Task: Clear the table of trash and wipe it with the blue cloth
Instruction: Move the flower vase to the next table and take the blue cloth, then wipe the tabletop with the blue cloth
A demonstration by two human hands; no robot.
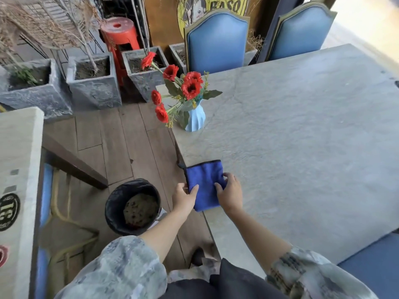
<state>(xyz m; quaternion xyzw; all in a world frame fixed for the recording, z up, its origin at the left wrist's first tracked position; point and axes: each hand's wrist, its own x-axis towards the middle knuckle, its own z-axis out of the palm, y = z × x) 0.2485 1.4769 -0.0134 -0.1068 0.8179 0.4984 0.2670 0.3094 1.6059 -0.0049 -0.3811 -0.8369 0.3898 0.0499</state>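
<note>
The blue cloth (pixel 204 184) lies folded at the near-left edge of the grey worktop (pixel 302 137), with its near corner hanging a little past the rim. Both hands are on it. The left hand (pixel 184 197) holds the cloth's left border, thumb on top and fingers apparently curled beneath the edge. The right hand (pixel 231 194) presses on the right side with its thumb and fingers spread over the fabric; whether it pinches a fold I cannot tell.

In the head view, no trash shows on the worktop, so I judge the clearing done and the wiping the step in hand.

What could go wrong: the cloth straddles the rim, so a pull toward the left hand could drag it off onto the wooden floor (pixel 121 147), or into the black bin (pixel 133 207) that stands just below and left of that hand. Beyond the hands, near the same edge, stands a light blue vase (pixel 196 117) with red flowers (pixel 190 87); a long forward stroke along that edge could tip it.

Open room lies to the right of and beyond the right hand, where the slab runs broad and bare toward two blue chairs (pixel 218 39). Leftward the edge is immediate.
</note>
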